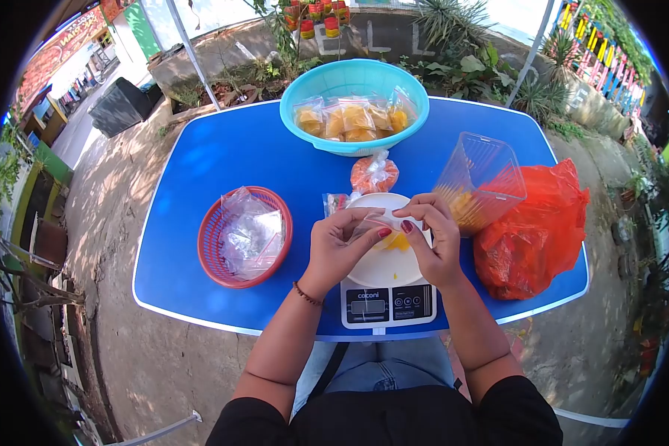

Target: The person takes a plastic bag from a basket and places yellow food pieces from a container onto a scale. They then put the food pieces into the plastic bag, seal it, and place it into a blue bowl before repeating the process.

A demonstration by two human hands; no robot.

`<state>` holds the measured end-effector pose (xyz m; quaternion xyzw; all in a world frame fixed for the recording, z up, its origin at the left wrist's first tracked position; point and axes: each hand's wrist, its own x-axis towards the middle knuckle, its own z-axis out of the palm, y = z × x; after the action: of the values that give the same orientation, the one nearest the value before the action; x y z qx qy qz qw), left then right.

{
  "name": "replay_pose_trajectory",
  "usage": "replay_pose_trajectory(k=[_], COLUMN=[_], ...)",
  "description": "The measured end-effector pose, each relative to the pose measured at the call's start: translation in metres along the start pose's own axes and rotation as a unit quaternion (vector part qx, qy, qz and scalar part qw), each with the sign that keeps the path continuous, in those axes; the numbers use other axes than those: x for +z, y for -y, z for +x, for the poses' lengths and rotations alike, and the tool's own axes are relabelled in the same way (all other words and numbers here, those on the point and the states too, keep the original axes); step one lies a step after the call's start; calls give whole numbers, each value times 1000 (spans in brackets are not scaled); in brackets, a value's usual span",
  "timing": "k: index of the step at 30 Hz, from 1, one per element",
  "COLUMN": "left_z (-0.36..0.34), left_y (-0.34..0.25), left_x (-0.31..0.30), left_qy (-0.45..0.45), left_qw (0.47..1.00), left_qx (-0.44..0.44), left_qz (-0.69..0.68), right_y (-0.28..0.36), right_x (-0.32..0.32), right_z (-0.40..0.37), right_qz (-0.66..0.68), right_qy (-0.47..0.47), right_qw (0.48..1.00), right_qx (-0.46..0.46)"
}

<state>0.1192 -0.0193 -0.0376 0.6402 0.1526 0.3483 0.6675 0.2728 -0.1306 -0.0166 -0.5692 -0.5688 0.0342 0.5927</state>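
Outdoors, sunlight falls on a blue counter [223, 156] standing on a dirt yard, with plants and a low wall behind it painted with pale letters, of which I can make out "E L L". On the digital scale [388, 303] at the counter's near edge I can read the brand "coconi"; its display is too small to read. A red sign far off to the left is too blurred to make out. My left hand [338, 249] and right hand [435, 238] meet above the scale's white plate [379, 271], and the fingers of both are pinched on the mouth of a small clear bag [394, 232] with yellow pieces inside, held just over the plate. A beaded bracelet [307, 294] sits on my left wrist. At the far edge, a teal basin [353, 145] holds filled packets [353, 119] of yellow and orange snacks. Between the basin and the scale lies a tied bag of orange pieces [374, 175], and another small packet [334, 202] sits just beside the plate. To my left, a red basket [215, 253] holds empty clear bags [251, 234]. To my right, a clear tub [483, 175] leans tilted with yellow pieces [462, 208] at its bottom, touching a bulging red plastic bag [531, 238] near the right edge. Bare blue shows along the far left corner and the front left edge.
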Motion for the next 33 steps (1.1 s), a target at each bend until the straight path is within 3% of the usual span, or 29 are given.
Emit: replay_pose_trajectory(k=[3, 6, 12, 15, 18, 24, 33], left_z=[2, 5, 6, 5, 5, 2, 0], left_y=[0, -3, -2, -7, -6, -3, -2], left_x=[0, -5, -7, -7, -8, -5, -1], left_qy=[-75, -102, -99, -93, -64, -17, 29], left_qw=[996, 995, 993, 992, 990, 999, 998], left_qx=[19, 9, -12, -19, -14, -35, -38], left_qz=[-31, -15, -67, -86, -121, -23, -37], right_y=[-1, -8, -11, -17, -9, -17, -2], right_x=[-6, -4, -3, -2, -1, 7, 1], right_z=[3, -3, -3, -4, 1, -6, 0], right_qz=[-73, -248, -194, -134, -82, 70, -30], right_qy=[64, 137, 183, 172, 85, -147, -48], right_qw=[986, 959, 964, 975, 991, 986, 996], right_qx=[138, 11, 21, 47, 58, 28, -67])
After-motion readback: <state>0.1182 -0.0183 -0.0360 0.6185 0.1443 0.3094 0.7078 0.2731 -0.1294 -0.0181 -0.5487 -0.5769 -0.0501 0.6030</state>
